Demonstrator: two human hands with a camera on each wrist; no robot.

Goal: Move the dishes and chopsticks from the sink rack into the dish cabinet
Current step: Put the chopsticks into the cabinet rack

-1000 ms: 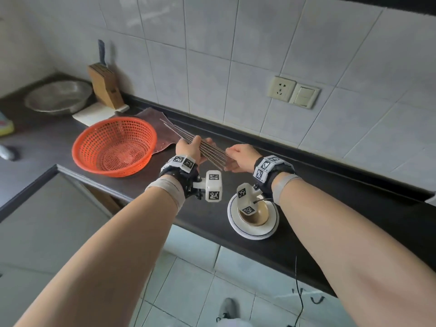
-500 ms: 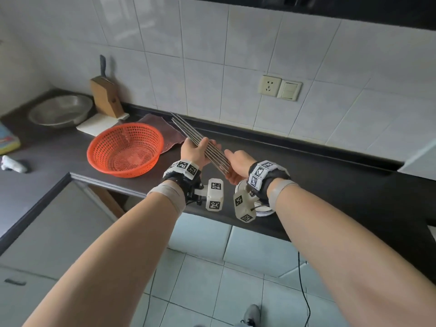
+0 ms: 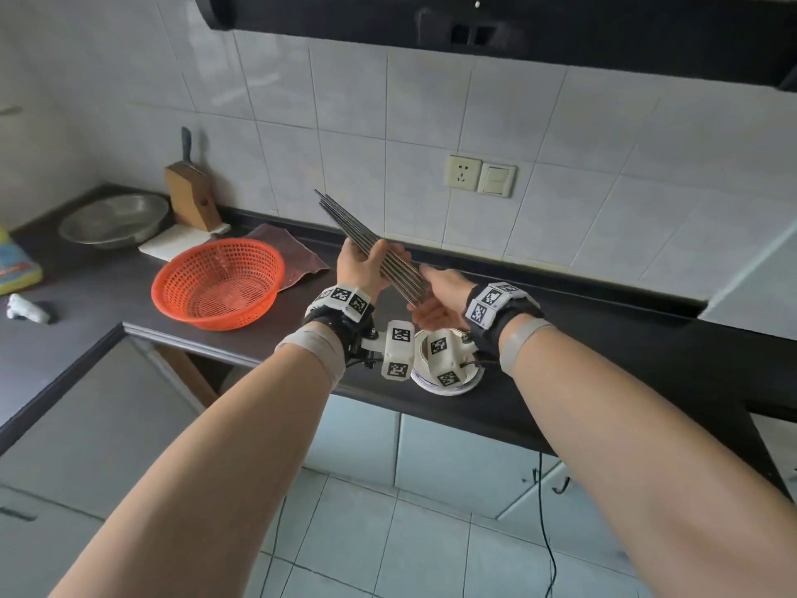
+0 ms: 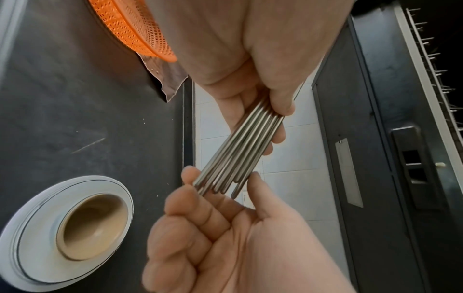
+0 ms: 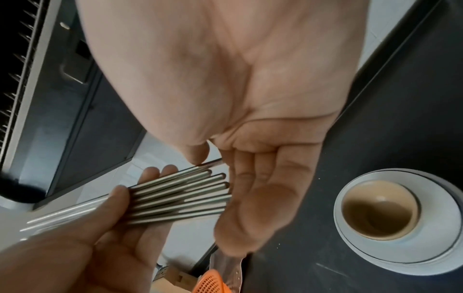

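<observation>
Tiled floor nearest, then dark counter with stacked dishes at its front edge, orange basket left, white tiled wall behind. Chopsticks: bundle of bare steel rods, tilted up-left above counter. Left hand grips bundle mid-length; right hand flat and uncurled, palm against their lower ends.

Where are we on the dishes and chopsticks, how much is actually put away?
Done: the stacked plates with the tan bowl sit on the counter, apparently off the rack. In hand: the left hand grips the metal chopsticks; the right hand squares their ends against its open palm. Left: nothing visibly in a cabinet yet; both still need stowing.
</observation>
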